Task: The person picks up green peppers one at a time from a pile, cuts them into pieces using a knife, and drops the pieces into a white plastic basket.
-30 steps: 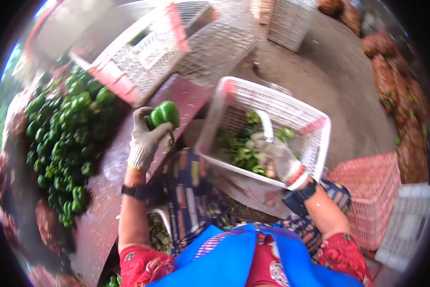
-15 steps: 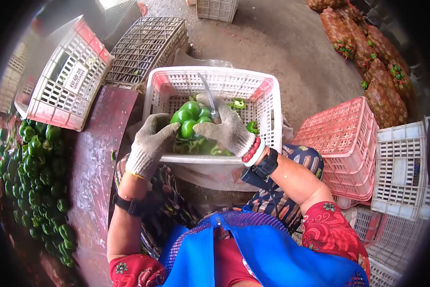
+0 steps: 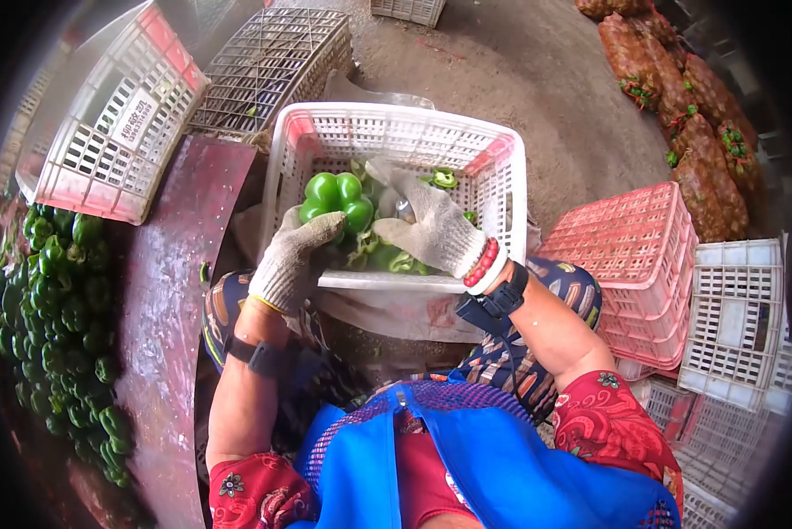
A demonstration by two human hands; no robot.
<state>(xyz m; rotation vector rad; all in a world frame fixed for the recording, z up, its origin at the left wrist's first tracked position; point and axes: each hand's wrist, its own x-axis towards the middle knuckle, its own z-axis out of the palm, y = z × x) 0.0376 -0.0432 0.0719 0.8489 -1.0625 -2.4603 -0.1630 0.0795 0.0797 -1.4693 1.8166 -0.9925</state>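
A whole green pepper (image 3: pixel 336 201) is held over the left part of a white plastic crate (image 3: pixel 396 284) by my gloved left hand (image 3: pixel 297 256), whose thumb lies along its lower side. My gloved right hand (image 3: pixel 431 225) is closed around the knife, just right of the pepper and apart from it. Only a little of the knife (image 3: pixel 405 210) shows between the fingers; its blade is blurred. Cut green pepper pieces (image 3: pixel 405 263) lie in the crate below my hands, and another piece (image 3: pixel 445 179) rests near its back.
Many green peppers (image 3: pixel 70 309) are heaped at the left beside a reddish board (image 3: pixel 162 309). A white-and-pink crate (image 3: pixel 118 123) and a slatted crate (image 3: pixel 272 66) stand at the back left. Stacked pink crates (image 3: pixel 620 238), white crates (image 3: pixel 732 309) and filled net sacks (image 3: pixel 709 167) are at the right.
The pepper has turned and risen toward the back left, showing more of its side. My right hand has moved slightly right, away from it, and the knife blade no longer stands out clearly.
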